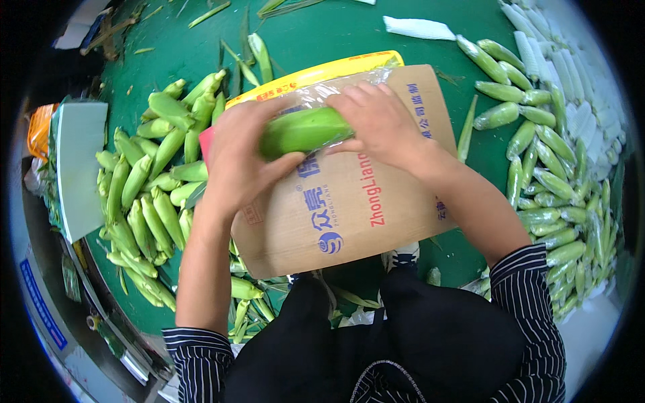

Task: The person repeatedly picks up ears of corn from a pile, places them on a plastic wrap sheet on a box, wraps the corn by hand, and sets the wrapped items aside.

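An ear of corn in its green husk (308, 131) lies across both hands above a cardboard sheet (332, 196). My left hand (252, 146) is wrapped around its left end, slightly blurred. On its right end rests my right hand (375, 121), fingers curled over the husk and clear plastic film (322, 93). A yellow printed package (322, 70) of film lies along the cardboard's far edge, partly hidden by the hands. The cardboard bears printed writing and sits in front of the person's legs.
Unwrapped husked ears (156, 216) are piled on the green floor at the left, beside a pale box (80, 166). Film-wrapped ears (549, 156) are heaped at the right, with white foam net sleeves (564, 75) beyond. Loose husk leaves (467, 128) lie around the cardboard.
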Demonstrator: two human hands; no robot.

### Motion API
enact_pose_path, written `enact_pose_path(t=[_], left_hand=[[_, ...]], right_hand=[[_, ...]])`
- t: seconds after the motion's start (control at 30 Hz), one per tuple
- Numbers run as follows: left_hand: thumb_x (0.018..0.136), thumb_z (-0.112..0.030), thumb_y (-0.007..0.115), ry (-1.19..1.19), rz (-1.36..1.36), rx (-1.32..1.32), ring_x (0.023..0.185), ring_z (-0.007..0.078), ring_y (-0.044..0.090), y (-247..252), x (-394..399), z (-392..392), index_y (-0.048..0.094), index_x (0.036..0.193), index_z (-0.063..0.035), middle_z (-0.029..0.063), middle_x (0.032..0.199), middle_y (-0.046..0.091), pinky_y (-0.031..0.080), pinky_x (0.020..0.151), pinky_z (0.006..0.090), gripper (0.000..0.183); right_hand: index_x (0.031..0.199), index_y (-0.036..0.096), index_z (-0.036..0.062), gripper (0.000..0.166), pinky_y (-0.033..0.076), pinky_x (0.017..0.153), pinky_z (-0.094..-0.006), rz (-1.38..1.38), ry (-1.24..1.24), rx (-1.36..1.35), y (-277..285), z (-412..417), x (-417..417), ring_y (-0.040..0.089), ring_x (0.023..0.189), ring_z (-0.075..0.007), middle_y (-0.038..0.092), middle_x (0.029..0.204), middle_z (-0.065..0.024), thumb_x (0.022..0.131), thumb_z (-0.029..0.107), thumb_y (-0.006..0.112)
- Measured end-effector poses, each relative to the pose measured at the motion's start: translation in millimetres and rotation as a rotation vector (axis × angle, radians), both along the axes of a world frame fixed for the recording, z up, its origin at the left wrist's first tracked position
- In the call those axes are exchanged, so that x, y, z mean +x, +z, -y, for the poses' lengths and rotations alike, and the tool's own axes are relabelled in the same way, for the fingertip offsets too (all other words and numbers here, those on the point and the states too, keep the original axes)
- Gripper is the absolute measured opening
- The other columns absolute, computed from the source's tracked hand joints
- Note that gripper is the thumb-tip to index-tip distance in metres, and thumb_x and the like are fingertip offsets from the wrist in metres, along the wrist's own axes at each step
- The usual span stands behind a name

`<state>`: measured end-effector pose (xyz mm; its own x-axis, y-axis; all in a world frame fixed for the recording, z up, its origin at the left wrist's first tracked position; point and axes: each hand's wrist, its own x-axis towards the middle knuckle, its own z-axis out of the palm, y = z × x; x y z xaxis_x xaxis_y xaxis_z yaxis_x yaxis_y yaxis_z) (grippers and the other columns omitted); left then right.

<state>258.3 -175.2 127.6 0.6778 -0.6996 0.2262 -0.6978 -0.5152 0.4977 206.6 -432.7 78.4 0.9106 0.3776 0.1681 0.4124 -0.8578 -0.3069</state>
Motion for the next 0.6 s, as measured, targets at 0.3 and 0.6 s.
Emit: enact_pose_path(t=[0.3,0.6], left_hand=[[0.089,-0.019,0.076,0.417,0.227,0.055,0.065,0.0275,0.061,-61,-46,-74,0.077,0.104,-0.0166,0.0054,0.074,0.064,0.043,0.062,0.0407,0.016],[0.109,-0.005,0.048,0.729,-0.392,-0.913,0.116,0.0252,0.068,-58,-106,-60,0.055,0.115,-0.0023,0.0155,0.109,0.072,0.053,0.103,0.0417,0.011]], right_hand=[[0.144,0.057,0.0184,0.076,0.047,0.085,-0.0434,0.105,-0.032,0.136,-11,3,-9,0.058,0.097,-0.0284,0.064,0.104,-0.0075,0.079,0.046,0.083],[0.14,0.061,0.0131,0.074,0.048,0.088,-0.0425,-0.164,0.093,0.161,16,36,-36,0.06,0.101,-0.031,0.065,0.107,-0.0116,0.075,0.035,0.089]])
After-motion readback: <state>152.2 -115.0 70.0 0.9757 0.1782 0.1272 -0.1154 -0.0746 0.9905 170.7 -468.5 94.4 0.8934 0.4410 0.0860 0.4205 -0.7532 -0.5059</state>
